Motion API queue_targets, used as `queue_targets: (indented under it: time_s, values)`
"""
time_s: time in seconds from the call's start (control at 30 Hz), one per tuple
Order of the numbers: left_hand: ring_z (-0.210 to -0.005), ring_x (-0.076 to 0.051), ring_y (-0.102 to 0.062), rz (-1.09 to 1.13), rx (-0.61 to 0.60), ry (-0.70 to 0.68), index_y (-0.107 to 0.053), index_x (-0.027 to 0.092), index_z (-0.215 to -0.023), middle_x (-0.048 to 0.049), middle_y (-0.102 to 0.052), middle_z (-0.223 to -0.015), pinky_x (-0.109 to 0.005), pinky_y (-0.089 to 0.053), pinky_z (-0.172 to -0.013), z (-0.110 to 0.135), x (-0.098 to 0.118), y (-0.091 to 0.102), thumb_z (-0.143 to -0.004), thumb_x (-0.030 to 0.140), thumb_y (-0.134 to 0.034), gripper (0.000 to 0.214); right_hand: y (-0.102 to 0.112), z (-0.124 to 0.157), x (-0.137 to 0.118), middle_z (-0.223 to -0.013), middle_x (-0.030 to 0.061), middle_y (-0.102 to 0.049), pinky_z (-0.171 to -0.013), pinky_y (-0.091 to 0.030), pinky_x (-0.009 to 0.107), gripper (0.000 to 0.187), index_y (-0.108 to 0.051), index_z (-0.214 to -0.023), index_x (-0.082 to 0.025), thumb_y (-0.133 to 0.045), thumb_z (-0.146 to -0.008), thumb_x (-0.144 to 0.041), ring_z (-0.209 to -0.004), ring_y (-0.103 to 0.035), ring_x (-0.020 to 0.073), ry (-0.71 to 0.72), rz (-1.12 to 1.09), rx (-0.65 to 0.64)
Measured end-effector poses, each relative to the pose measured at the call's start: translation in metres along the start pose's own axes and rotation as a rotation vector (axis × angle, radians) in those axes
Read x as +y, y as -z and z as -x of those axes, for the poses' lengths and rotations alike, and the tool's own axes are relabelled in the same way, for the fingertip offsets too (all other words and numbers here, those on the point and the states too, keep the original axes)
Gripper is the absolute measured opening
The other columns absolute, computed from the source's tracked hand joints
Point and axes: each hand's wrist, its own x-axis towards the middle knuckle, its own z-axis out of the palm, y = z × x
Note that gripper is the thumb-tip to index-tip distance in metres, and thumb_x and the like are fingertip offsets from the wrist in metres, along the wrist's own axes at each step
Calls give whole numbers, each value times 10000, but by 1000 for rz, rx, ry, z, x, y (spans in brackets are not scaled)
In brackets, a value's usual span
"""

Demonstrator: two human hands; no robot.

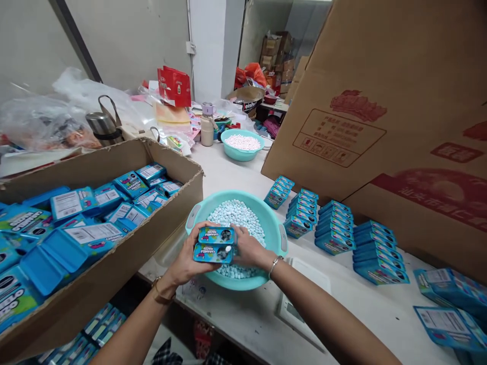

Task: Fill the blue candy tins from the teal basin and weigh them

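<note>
Object in hand: pair of blue boxes (215,244), small flat printed packs, held one against the other with their long edges touching and their printed faces up.
Location: near centre of the scene, above the near rim of the teal basin (274,223), which sat on the white table (247,317).
Basin contents: small pale pellets (236,213), heaped and loose.
Left hand (186,261): closed on the left ends of both packs, thumb over the top edge, fingers curled beneath and hidden.
Right hand (249,249): closed on the right ends, fingers narrow and pressed to the pack sides, heel of the hand low over the pellets.
Weight (judged): light; each pack looked easy to carry on a fingertip pinch.
Stiffness (judged): thin rigid shell, probably plastic or tin; likely to flex or pop open if squeezed across the broad face.
Surface (judged): glossy print, somewhat slippery; two packs together could slide over one another.
Best hold (judged): by the short ends or long edges, as here, keeping the faces level.
Left side: open cardboard carton (173,203) full of the same blue packs, loosely piled.
Right side: rows of packs (337,223) stood on edge on the table, before a large brown box (380,91).
Far: second teal bowl (242,151) with pale pellets.
</note>
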Motion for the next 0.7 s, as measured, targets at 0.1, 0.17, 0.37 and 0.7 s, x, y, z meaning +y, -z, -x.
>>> queue_targets:
  time_s: [0.1, 0.17, 0.37, 0.7]
  values:
    - [-1127, -290, -595, 86, 40, 143, -424, 243, -1278, -82, -575, -1253, -403, -499, -969, -2, -5, -3, -578, 240, -843, 815, -5, 6, -5, -1294, 171, -545, -920, -442, 434, 286, -692, -1039, -197, -631, -812, -361, -1155, -491, 343, 31, 35, -11]
    - [-1031, -269, -635, 172, 65, 241, -385, 249, -1312, -71, -609, -1193, -390, -528, -908, -4, -6, -3, -571, 254, -844, 871, -7, 10, -4, -1155, 151, -611, -854, -445, 392, 168, -701, -904, -202, -598, -829, -311, -998, -564, 296, -2, -66, -15]
    - [-959, -220, -649, 152, 28, 231, -374, 239, -1313, -52, -616, -1153, -320, -541, -834, -9, 4, -5, -607, 247, -829, 840, 7, 8, 8, -781, 31, -661, -666, -420, 298, 128, -640, -759, -215, -584, -821, -313, -705, -567, 186, -161, -614, 69]
    - [-1148, -269, -572, -165, 116, 153, -403, 209, -1301, -88, -565, -1235, -403, -448, -1005, -22, -7, -35, -671, 222, -768, 727, 48, 13, -19, -651, -21, -588, -556, -524, 276, 103, -540, -811, -248, -625, -781, -300, -589, -590, 136, -439, -2022, 759]
